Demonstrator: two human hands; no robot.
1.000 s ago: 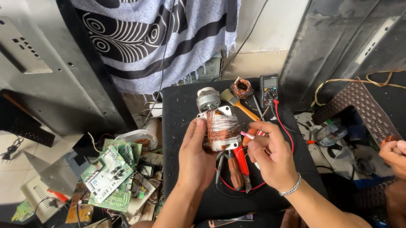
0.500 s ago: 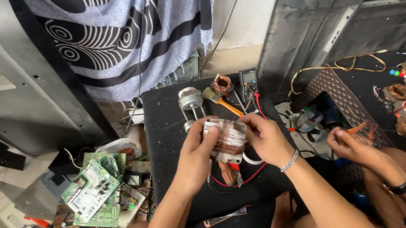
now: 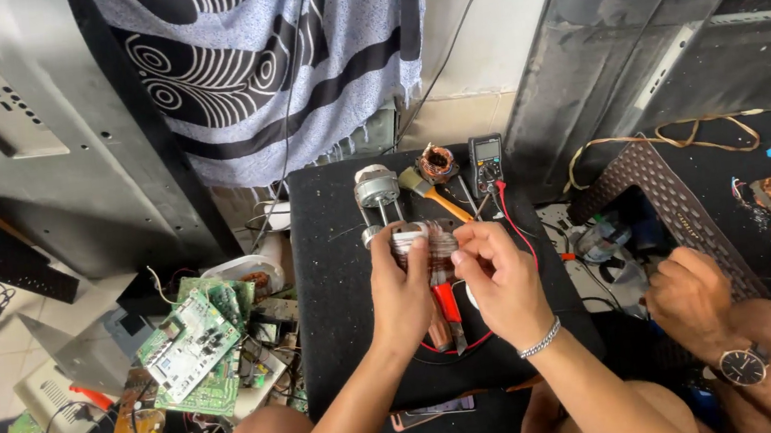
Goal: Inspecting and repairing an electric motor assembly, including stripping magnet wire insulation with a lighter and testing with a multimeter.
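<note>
Gripping a small motor stator wound with copper wire (image 3: 434,243), both of the person's hands meet over the middle of a black work mat (image 3: 340,279): the left hand (image 3: 400,291) is wrapped around the stator's left side with the thumb lying up along it, and the right hand (image 3: 504,280), a silver bracelet on its wrist, pinches the winding from the right with thumb and forefinger. The stator is held just above the mat, and red-handled pliers (image 3: 448,310) lie on the mat directly beneath the hands, partly hidden by them, with a red lead looping past. Just beyond the fingers stands a motor end housing on two metal rods (image 3: 376,194). Beside it lie a brush with an orange handle (image 3: 433,196), a small copper coil (image 3: 438,161) and a dark multimeter (image 3: 487,162), all near the far edge of the mat. To the left of the mat sits a heap of green circuit boards (image 3: 194,346) among loose wires. On the right, another person's hand (image 3: 689,290), with a wristwatch (image 3: 743,366) on the arm, rests by a brown perforated panel (image 3: 676,205), well apart from the stator. A patterned cloth (image 3: 274,66) hangs behind the mat.
</note>
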